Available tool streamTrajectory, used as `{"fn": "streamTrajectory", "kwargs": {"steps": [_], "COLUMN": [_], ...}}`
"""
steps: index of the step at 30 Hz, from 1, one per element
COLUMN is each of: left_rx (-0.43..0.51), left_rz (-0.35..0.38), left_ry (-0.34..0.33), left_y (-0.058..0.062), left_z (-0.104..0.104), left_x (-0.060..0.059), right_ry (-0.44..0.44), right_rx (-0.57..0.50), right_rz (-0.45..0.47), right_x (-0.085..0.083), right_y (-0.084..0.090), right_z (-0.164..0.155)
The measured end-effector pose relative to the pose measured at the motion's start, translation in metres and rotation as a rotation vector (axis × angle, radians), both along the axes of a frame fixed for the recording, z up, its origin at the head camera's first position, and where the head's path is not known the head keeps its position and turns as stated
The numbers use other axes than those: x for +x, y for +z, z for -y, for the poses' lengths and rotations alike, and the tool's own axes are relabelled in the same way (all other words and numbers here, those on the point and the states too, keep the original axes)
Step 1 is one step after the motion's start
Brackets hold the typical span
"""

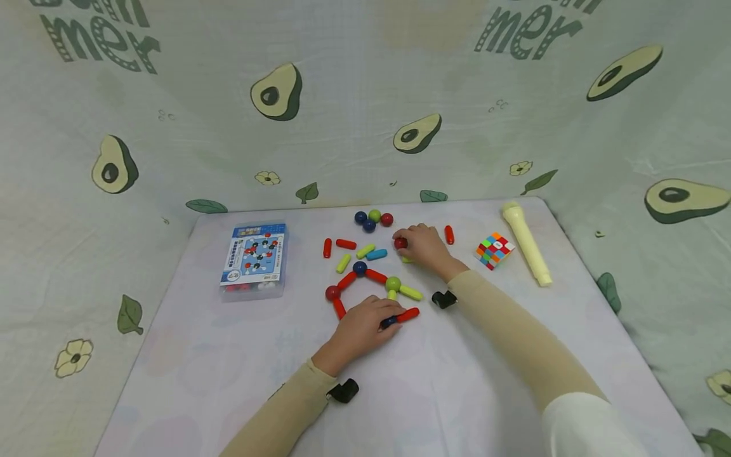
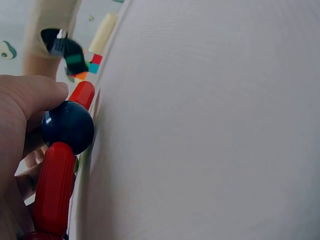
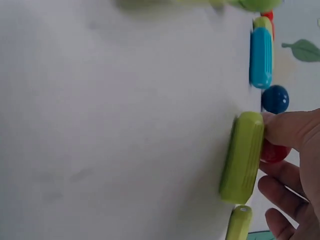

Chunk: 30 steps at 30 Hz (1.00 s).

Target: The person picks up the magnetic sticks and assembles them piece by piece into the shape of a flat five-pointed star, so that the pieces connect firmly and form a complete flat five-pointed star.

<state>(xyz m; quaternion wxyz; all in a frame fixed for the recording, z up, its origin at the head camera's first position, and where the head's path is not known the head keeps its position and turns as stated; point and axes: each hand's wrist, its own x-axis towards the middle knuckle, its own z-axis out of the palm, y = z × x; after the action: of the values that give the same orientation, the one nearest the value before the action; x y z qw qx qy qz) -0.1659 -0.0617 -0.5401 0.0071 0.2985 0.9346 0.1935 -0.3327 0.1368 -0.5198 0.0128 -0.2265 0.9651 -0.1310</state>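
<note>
- My left hand pinches the navy ball; best kept steady.
- My right hand nips a red ball, at the navy ball's 12 o'clock.
- I'd best meet the red rod, at navy's 2 o'clock, end-on.

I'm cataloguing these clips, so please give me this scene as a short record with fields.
Left hand: holds a blue ball with red sticks at two sides
Right hand: pinches a red ball
Build: chain of balls and sticks, partly hidden by the left hand
Loose balls: two blue, one green, one red, at the back
Loose sticks: red, green, blue
Left side: box
Right side: cube, pale yellow rod
</note>
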Motion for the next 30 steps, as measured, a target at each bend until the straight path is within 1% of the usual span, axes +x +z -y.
{"fn": "streamTrajectory", "kwargs": {"steps": [6,10,15,19,22,26,30], "left_rx": [0.021,0.040,0.043,0.017,-0.023,-0.072,-0.073], "left_rz": [-0.019,-0.019,-0.035,-0.058,-0.070,-0.096,-0.110], "left_ry": [-0.001,0.004,0.011,0.041,0.073,0.099,0.116], "left_y": [0.000,0.000,0.002,0.003,0.003,0.002,0.000], "left_z": [0.000,0.000,-0.005,-0.014,-0.022,-0.031,-0.035], "left_x": [0.000,-0.001,-0.003,-0.005,-0.007,-0.009,-0.009], "right_ry": [-0.010,0.004,-0.012,-0.018,-0.016,-0.021,-0.022], "right_rx": [-0.104,-0.177,-0.281,-0.319,-0.338,-0.344,-0.343], "right_rz": [-0.013,-0.002,0.076,0.107,0.096,0.089,0.102], "right_x": [0.037,0.063,0.095,0.118,0.131,0.142,0.149], "right_y": [0.007,0.008,-0.001,-0.012,-0.017,-0.021,-0.023], "right_z": [-0.020,-0.034,-0.052,-0.063,-0.067,-0.067,-0.064]}}
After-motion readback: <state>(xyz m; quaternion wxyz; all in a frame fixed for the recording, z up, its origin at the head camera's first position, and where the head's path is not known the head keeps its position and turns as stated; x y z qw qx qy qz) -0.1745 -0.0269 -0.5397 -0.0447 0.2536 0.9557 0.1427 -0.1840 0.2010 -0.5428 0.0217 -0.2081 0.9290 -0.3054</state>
